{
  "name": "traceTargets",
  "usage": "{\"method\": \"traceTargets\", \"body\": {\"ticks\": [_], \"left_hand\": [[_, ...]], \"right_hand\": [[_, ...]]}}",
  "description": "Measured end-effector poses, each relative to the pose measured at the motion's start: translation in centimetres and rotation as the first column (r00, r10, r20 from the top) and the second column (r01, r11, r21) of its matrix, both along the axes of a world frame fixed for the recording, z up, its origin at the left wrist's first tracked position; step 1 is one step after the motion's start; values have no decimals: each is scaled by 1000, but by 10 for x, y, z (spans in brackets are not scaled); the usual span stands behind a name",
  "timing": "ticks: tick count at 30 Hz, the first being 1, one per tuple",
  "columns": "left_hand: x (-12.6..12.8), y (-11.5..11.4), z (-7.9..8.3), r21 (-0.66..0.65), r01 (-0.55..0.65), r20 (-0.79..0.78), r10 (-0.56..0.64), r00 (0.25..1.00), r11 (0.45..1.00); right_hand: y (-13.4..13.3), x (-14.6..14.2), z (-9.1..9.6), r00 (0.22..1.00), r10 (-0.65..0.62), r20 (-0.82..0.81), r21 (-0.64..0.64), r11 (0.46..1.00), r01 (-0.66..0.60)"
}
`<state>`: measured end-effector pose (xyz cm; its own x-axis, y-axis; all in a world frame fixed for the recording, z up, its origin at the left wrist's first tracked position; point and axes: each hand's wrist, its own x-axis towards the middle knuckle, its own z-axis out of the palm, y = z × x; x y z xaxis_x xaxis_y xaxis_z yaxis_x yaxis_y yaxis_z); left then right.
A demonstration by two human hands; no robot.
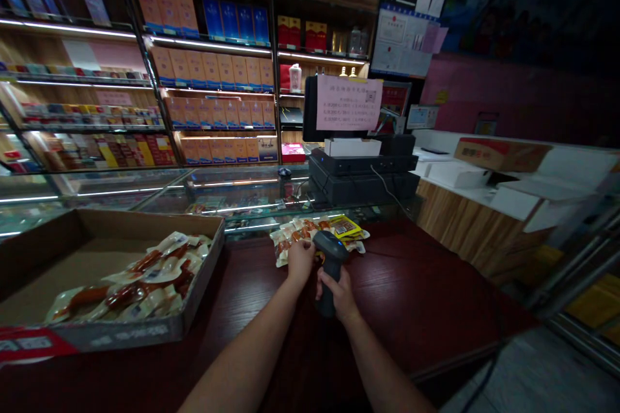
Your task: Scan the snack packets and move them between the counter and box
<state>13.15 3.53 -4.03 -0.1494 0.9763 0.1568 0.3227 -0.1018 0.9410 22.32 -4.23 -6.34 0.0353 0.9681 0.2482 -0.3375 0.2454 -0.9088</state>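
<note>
My right hand (338, 292) is wrapped round the grip of a dark barcode scanner (330, 259), whose head points at a small pile of snack packets (300, 233) on the dark red counter (411, 297). My left hand (301, 259) pinches the near edge of one clear packet with reddish food in the pile. A yellow packet (345, 226) lies at the pile's far right. Both hands are close together just in front of the pile.
An open cardboard box (62, 258) with several similar packets (140, 277) stands at the left. Behind the counter are a glass display case (232, 190), a black cash register (361, 174) with a pink notice (349, 103), and lit shelves of boxed goods (213, 71). A white counter (508, 193) runs right.
</note>
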Motion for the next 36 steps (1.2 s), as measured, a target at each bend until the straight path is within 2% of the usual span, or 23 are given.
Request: {"method": "traceTargets", "body": {"ticks": [3, 6, 10, 14, 16, 19, 24, 30, 36], "left_hand": [[0, -2, 6, 94, -96, -107, 106, 989, 991], [-13, -8, 10, 166, -168, -68, 181, 981, 972], [-51, -12, -1, 123, -241, 244, 207, 947, 963], [-97, -15, -21, 58, -313, 613, 214, 761, 948], [-114, -18, -29, 77, -352, 707, 198, 679, 933], [-125, -23, -37, 113, -392, 755, 177, 631, 913], [-123, -26, -40, 88, -360, 719, 190, 668, 929], [-121, -29, -39, 65, -326, 695, 192, 693, 943], [-122, -25, -45, 77, -337, 675, 200, 710, 938]], "right_hand": [[0, 0, -5, 1000, 17, -10, -17, 1000, -17], [-2, -1, -3, 999, 50, -8, -7, 999, -50], [-4, -2, 1, 990, 129, -56, -12, 991, -130], [-3, -7, -1, 960, 269, -77, -37, 961, -273], [-3, -12, -2, 943, 326, -61, -56, 943, -329], [-5, -23, 0, 913, 407, 5, -79, 911, -405], [-10, -41, 8, 842, 513, 167, -115, 858, -500], [-8, -49, 10, 827, 512, 234, -149, 859, -489], [-5, -50, 6, 830, 500, 249, -158, 866, -474]]}}
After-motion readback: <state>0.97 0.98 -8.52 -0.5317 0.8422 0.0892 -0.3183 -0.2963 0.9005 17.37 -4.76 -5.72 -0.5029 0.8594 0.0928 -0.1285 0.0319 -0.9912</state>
